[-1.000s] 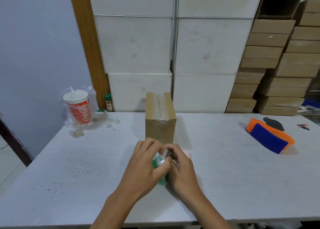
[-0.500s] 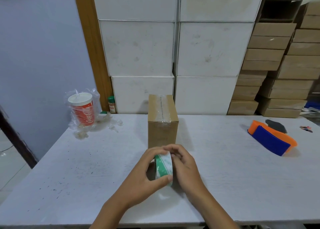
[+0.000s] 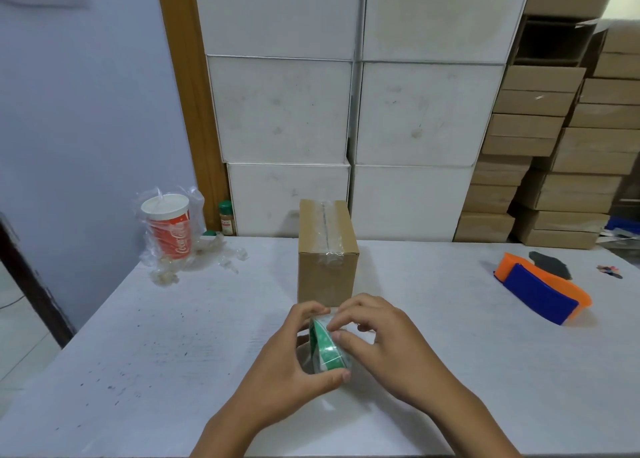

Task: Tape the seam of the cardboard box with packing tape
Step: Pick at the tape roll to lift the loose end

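Note:
A small brown cardboard box stands upright in the middle of the white table. Clear tape runs along its top seam and hangs a little over the near face. Just in front of the box, a green and white roll of packing tape is held above the table by both hands. My left hand wraps the roll from the left and below. On the right, my right hand grips it, fingertips pinching at the roll's top edge.
A red and white paper cup in a clear plastic bag stands at the back left, a small spice jar behind it. An orange and blue tape dispenser lies at the right. White boxes and brown cartons are stacked behind the table.
The roll has tilted and turned in my hands, and my right fingers have shifted to its top edge. The box has not moved.

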`<state>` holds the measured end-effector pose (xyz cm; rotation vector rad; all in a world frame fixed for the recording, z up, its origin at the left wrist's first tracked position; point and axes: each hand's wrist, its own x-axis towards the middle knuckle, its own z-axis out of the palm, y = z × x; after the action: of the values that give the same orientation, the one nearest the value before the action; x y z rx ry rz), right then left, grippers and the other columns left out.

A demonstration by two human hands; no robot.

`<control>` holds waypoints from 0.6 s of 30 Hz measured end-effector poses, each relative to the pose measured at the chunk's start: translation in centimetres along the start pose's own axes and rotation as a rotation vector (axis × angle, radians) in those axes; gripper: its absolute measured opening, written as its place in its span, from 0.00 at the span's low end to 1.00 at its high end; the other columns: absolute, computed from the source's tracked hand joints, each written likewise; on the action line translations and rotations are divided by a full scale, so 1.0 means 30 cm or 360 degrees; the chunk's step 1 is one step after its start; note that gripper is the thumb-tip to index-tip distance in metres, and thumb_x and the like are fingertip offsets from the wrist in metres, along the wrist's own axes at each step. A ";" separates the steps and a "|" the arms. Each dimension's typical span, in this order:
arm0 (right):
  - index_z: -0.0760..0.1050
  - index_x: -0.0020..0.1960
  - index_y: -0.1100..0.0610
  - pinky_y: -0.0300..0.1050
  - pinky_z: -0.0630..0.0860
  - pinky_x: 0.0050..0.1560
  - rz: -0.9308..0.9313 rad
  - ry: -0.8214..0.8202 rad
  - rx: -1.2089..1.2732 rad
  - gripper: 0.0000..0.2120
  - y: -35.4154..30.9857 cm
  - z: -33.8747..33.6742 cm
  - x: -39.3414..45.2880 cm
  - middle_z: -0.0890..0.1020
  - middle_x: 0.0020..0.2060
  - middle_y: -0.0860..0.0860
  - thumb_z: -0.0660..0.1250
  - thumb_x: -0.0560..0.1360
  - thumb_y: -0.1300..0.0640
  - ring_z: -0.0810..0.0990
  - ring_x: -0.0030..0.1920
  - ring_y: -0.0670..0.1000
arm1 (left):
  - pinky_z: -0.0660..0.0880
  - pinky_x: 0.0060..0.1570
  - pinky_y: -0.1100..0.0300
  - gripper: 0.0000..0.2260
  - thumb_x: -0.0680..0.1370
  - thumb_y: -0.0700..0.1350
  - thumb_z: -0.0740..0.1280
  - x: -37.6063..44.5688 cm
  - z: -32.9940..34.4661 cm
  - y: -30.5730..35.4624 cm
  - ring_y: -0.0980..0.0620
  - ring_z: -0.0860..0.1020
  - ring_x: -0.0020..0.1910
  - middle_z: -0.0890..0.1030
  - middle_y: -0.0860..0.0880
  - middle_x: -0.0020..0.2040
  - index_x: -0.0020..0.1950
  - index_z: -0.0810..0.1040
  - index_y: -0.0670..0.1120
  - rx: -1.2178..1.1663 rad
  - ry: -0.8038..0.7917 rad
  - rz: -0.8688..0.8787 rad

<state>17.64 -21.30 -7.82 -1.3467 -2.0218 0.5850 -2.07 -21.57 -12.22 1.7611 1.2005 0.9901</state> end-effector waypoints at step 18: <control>0.72 0.53 0.44 0.26 0.73 0.51 0.0064 0.0003 -0.0092 0.05 -0.103 0.070 -0.036 0.70 0.58 0.39 0.68 0.83 0.46 0.72 0.57 0.34 | 0.82 0.58 0.63 0.27 0.68 0.49 0.77 0.005 -0.006 0.011 0.59 0.82 0.62 0.82 0.63 0.60 0.63 0.73 0.65 0.0027 0.0009 -0.0032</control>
<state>14.45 -23.51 -7.51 -1.4240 -2.0287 0.5469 -2.07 -21.47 -11.81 1.7576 1.2310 0.9763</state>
